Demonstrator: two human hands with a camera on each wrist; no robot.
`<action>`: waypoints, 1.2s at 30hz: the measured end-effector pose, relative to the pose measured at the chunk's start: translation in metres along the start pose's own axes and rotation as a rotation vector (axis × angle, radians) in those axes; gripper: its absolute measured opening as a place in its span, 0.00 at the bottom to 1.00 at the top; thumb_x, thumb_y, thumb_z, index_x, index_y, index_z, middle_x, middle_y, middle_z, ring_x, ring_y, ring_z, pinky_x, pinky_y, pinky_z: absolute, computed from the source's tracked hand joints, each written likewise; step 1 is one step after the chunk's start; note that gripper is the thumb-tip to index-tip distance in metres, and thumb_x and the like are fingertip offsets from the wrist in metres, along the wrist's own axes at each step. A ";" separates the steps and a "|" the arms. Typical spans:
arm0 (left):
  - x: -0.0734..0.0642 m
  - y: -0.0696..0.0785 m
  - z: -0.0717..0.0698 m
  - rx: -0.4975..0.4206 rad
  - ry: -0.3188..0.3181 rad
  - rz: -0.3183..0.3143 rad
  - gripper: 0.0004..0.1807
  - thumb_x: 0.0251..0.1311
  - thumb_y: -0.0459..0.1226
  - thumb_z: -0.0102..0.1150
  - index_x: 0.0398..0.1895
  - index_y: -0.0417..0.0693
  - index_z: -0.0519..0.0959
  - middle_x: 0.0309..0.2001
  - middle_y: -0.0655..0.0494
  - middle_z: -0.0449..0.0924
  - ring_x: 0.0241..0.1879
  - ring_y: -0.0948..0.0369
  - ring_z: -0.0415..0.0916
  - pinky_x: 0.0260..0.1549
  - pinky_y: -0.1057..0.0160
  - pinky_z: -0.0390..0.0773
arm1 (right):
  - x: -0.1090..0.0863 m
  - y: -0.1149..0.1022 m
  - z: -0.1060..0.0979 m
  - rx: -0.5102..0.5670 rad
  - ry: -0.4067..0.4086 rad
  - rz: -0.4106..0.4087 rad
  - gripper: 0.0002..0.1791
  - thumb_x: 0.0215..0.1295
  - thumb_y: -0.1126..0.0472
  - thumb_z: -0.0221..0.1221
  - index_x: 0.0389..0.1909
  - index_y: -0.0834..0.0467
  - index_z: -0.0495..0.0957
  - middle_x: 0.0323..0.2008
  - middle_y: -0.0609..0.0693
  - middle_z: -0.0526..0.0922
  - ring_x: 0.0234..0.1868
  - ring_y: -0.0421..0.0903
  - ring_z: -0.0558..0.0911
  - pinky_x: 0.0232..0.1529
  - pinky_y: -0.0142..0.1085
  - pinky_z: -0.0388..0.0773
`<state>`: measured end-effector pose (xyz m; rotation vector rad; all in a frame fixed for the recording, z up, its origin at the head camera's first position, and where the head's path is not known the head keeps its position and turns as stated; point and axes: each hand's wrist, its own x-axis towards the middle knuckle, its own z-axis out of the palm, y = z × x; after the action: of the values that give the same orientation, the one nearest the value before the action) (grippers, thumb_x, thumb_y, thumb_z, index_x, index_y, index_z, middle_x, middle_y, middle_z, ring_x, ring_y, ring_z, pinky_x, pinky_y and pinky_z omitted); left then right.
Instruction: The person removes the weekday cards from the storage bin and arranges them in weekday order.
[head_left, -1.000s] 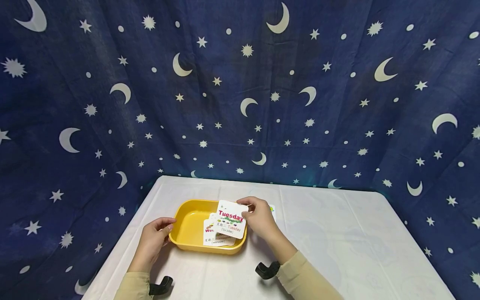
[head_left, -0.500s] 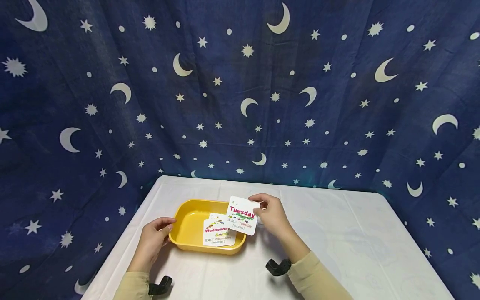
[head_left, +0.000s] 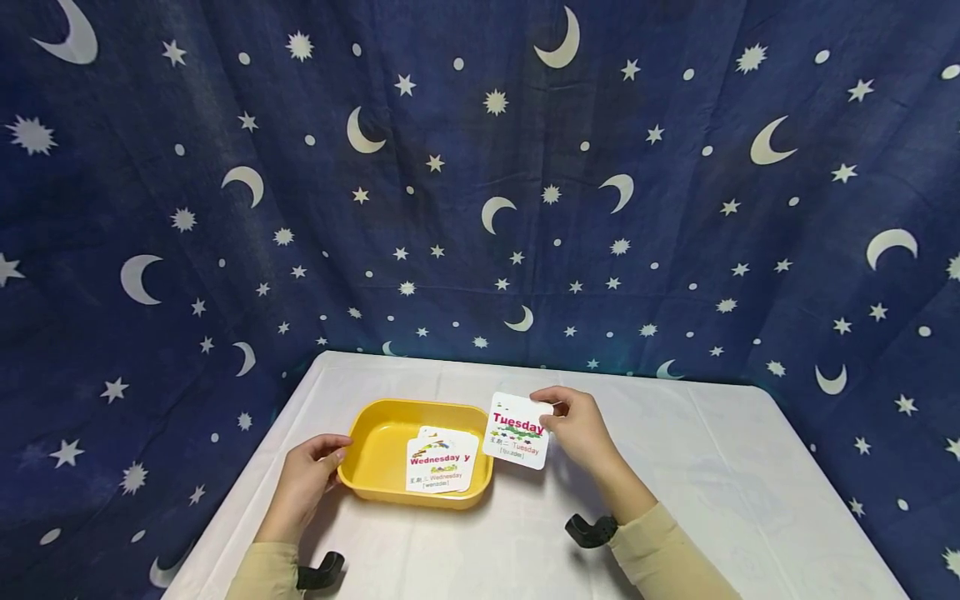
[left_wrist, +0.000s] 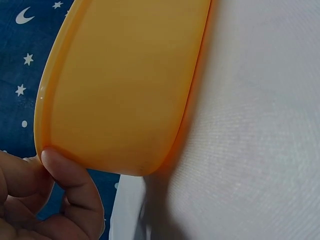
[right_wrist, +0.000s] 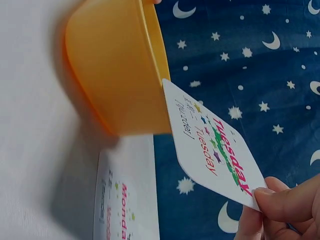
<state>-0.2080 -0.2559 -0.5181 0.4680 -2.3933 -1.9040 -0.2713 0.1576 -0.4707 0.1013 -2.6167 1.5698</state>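
My left hand (head_left: 306, 475) pinches the left end of a yellow plastic tray (head_left: 417, 498) between thumb and fingers. In the left wrist view, the thumb (left_wrist: 65, 172) lies on the tray's rim. Near the tray's right end, my right hand (head_left: 581, 429) holds a white "Tuesday" card (head_left: 517, 442) by its upper right side, raised above the table. Inside the tray, a "Wednesday" card (head_left: 435, 475) overlaps at least one more card. Below the held card, the right wrist view shows a "Monday" card (right_wrist: 120, 210) lying on the table, partly cut off.
A white cloth covers the table (head_left: 675, 483), and a dark blue curtain (head_left: 480, 208) with moons and stars hangs behind it and at the sides. Each wrist carries a black camera mount, such as the right one (head_left: 591, 531).
My right hand has carried the Tuesday card rightward from over the tray to beyond its right end, uncovering the Wednesday card. The left hand and the tray have stayed in place.
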 end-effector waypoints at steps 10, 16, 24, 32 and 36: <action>-0.001 0.001 0.001 -0.001 0.007 0.006 0.14 0.76 0.27 0.57 0.59 0.29 0.81 0.42 0.45 0.79 0.27 0.61 0.73 0.27 0.66 0.80 | 0.003 0.015 -0.020 -0.034 0.003 0.009 0.22 0.61 0.78 0.66 0.53 0.57 0.90 0.51 0.57 0.88 0.41 0.49 0.74 0.33 0.31 0.73; -0.001 0.001 0.001 0.013 0.010 -0.002 0.14 0.77 0.27 0.56 0.59 0.30 0.81 0.43 0.44 0.78 0.28 0.61 0.73 0.28 0.66 0.79 | 0.005 0.025 -0.030 -0.049 -0.002 0.015 0.22 0.61 0.78 0.65 0.54 0.59 0.89 0.50 0.58 0.88 0.40 0.48 0.74 0.33 0.31 0.72; -0.001 0.000 0.001 0.007 0.008 0.000 0.14 0.77 0.27 0.56 0.59 0.29 0.81 0.42 0.44 0.78 0.28 0.60 0.73 0.28 0.66 0.80 | 0.009 0.042 -0.044 -0.104 -0.005 0.036 0.21 0.61 0.78 0.65 0.54 0.60 0.89 0.50 0.58 0.88 0.41 0.49 0.75 0.38 0.33 0.73; -0.002 0.000 0.002 0.006 0.015 -0.004 0.14 0.76 0.27 0.57 0.59 0.30 0.81 0.42 0.44 0.79 0.28 0.60 0.73 0.28 0.66 0.80 | 0.013 0.057 -0.057 -0.152 -0.009 0.061 0.20 0.62 0.77 0.66 0.53 0.60 0.89 0.52 0.58 0.89 0.42 0.50 0.76 0.42 0.37 0.74; -0.002 0.000 0.002 0.008 0.017 -0.008 0.14 0.77 0.27 0.56 0.60 0.30 0.81 0.43 0.44 0.79 0.29 0.60 0.73 0.29 0.66 0.80 | 0.017 0.065 -0.061 -0.178 -0.008 0.073 0.19 0.62 0.76 0.66 0.52 0.60 0.89 0.49 0.58 0.89 0.42 0.50 0.76 0.43 0.37 0.73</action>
<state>-0.2061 -0.2536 -0.5179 0.4925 -2.3929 -1.8866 -0.2919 0.2418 -0.4972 -0.0004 -2.7820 1.3502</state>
